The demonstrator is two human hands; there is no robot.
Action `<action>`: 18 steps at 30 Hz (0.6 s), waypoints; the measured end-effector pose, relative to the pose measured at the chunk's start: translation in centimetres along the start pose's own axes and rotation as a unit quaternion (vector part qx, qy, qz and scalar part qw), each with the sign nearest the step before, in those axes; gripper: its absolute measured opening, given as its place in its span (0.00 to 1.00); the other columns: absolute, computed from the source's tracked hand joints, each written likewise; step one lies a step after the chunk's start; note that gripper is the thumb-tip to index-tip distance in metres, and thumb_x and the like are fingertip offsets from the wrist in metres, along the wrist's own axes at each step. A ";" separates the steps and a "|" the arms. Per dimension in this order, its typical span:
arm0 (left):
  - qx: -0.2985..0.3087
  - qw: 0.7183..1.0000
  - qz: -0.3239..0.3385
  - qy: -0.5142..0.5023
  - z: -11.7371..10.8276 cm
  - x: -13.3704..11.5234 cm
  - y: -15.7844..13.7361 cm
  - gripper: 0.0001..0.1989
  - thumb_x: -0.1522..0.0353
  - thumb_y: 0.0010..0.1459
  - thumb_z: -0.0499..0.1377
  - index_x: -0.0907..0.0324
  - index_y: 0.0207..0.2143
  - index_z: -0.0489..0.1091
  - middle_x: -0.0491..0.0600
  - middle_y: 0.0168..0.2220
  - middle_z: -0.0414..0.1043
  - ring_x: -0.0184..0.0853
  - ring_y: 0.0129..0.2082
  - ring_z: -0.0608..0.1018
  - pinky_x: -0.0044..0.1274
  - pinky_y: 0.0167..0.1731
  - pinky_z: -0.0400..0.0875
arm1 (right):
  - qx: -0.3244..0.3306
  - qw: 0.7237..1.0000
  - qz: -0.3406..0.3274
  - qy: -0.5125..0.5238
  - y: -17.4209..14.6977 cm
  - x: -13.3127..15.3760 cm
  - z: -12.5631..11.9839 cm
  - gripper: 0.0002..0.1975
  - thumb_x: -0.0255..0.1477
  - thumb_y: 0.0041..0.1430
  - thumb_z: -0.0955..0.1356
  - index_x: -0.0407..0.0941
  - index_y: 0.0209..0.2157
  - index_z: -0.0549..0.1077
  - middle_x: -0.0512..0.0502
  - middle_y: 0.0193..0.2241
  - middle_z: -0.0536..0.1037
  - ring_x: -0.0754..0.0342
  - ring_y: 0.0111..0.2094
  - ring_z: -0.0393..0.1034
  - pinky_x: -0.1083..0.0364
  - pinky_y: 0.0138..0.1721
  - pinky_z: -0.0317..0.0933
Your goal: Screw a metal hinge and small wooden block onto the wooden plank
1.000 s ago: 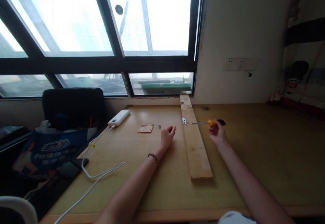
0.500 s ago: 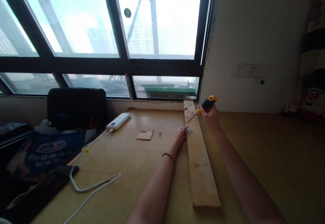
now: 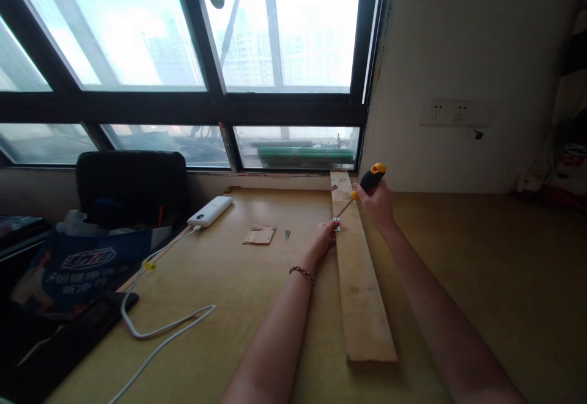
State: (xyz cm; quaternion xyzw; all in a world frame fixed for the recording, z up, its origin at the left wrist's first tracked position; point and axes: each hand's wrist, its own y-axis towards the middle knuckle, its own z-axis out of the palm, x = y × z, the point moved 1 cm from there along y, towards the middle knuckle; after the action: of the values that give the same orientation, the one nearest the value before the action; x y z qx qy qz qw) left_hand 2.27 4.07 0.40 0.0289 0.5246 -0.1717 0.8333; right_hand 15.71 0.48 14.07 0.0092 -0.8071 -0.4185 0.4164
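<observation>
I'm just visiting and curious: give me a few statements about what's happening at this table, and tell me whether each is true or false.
1. The right hand holds a screwdriver. True.
2. The left hand is holding a cable. False: its fingers are at the small metal plate on the wooden board.
3. A bracelet is on the left wrist. True.
4. The screws lie on top of the wooden board. False: they lie on the table, to the left of it.
5. The white device has a cable plugged into it. True.
6. The wooden board stands upright. False: it lies flat.
</observation>
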 end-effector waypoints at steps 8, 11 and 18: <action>-0.009 1.000 -0.001 -0.014 0.0 0.1 0.1 0.09 0.67 0.46 0.60 0.65 0.28 0.67 0.50 0.23 0.71 0.29 0.20 0.72 0.21 0.21 0.69 | 0.001 1.000 -0.006 -0.010 0.0 -0.4 0.3 0.23 0.48 0.44 0.66 0.43 0.32 0.64 0.50 0.20 0.70 0.53 0.22 0.67 0.55 0.25 0.58; -0.018 1.000 -0.007 -0.009 0.0 0.1 0.1 0.09 0.67 0.46 0.60 0.65 0.27 0.66 0.49 0.22 0.70 0.28 0.19 0.71 0.21 0.21 0.68 | -0.009 1.000 -0.008 0.001 0.0 -0.2 0.1 0.22 0.48 0.45 0.66 0.43 0.32 0.64 0.50 0.20 0.70 0.53 0.22 0.67 0.56 0.25 0.59; -0.005 1.000 -0.009 -0.015 -0.1 0.2 0.3 0.09 0.68 0.47 0.59 0.65 0.29 0.66 0.48 0.22 0.69 0.28 0.18 0.70 0.21 0.22 0.68 | 0.000 1.000 -0.015 -0.025 -0.1 0.1 0.1 0.22 0.47 0.45 0.66 0.43 0.32 0.64 0.50 0.20 0.70 0.53 0.22 0.67 0.56 0.25 0.57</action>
State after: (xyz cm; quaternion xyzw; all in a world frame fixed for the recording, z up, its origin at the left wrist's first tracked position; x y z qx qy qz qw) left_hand 2.35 4.34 0.12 0.0176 0.5127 -0.1772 0.8399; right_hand 15.58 0.44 14.03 0.0113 -0.8168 -0.4251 0.3900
